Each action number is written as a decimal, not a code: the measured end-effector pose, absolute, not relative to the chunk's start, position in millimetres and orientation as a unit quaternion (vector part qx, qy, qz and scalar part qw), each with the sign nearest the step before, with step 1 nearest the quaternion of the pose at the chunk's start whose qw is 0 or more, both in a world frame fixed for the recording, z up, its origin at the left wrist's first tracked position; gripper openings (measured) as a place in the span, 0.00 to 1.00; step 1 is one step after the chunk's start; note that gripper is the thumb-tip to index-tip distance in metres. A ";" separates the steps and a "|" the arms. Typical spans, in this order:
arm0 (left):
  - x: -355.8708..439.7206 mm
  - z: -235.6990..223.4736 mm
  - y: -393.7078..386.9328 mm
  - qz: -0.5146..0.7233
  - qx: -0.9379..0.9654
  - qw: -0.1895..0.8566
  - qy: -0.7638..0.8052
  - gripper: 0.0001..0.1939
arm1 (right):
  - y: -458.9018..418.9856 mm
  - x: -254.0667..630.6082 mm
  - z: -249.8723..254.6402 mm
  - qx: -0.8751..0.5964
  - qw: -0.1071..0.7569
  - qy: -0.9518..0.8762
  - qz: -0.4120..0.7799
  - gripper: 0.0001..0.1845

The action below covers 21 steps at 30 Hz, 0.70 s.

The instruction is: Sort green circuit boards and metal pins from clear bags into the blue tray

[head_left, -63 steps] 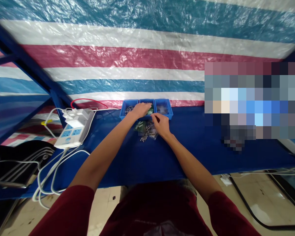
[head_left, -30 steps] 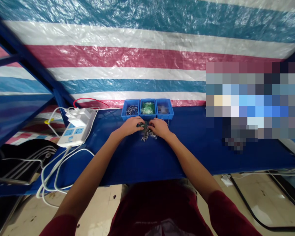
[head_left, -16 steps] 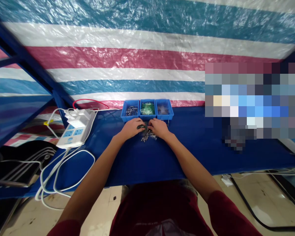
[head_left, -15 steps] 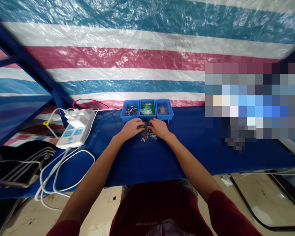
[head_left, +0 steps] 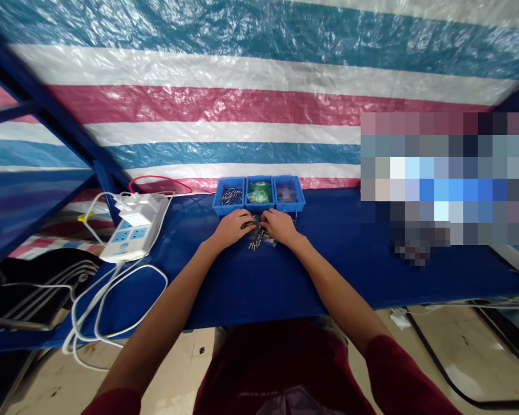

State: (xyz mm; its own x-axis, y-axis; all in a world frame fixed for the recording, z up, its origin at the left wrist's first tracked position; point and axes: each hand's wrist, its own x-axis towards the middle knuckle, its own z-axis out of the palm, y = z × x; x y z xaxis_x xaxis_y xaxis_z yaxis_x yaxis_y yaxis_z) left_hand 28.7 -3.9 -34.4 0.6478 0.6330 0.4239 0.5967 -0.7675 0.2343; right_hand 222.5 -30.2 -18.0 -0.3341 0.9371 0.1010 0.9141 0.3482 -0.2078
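My left hand (head_left: 232, 229) is closed around a small dark item (head_left: 247, 223) whose kind I cannot make out. Close beside it, my right hand (head_left: 279, 226) is bent with its fingertips pinched together; what they hold, if anything, is too small to tell. Below and between the hands lies a pile of small silvery screw-like pieces (head_left: 255, 243), with a bit of clear plastic (head_left: 269, 241) at its right side. Just beyond my fingers stand three blue bins: the left bin (head_left: 217, 203) has similar metal pieces, the middle bin (head_left: 259, 208) green plastic packets, the right bin (head_left: 301, 202) clear packets.
A white power strip (head_left: 127, 252) with plugged-in adapters sits on the left of the blue table (head_left: 259, 294). Looped white cables (head_left: 166, 279) hang over the front edge. Striped plastic sheeting (head_left: 225, 104) rises behind. A pixelated patch hides the right side.
Both hands stay almost in place, with only slight finger movement over the pile. The whole view has shifted down a little.
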 end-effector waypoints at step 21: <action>31.8 -29.5 -8.7 0.367 0.856 0.085 0.353 0.16 | -28.1 224.2 -22.8 -0.525 0.288 -0.799 0.059 0.06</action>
State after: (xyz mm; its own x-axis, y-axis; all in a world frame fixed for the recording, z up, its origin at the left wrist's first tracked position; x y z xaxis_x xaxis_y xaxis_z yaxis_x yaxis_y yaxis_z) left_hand 31.8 -8.7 -29.5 0.4809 0.6673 0.5687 0.5423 -0.7361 0.4051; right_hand 224.2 -28.1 -22.8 -0.2825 0.8730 0.3976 0.8048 0.4412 -0.3970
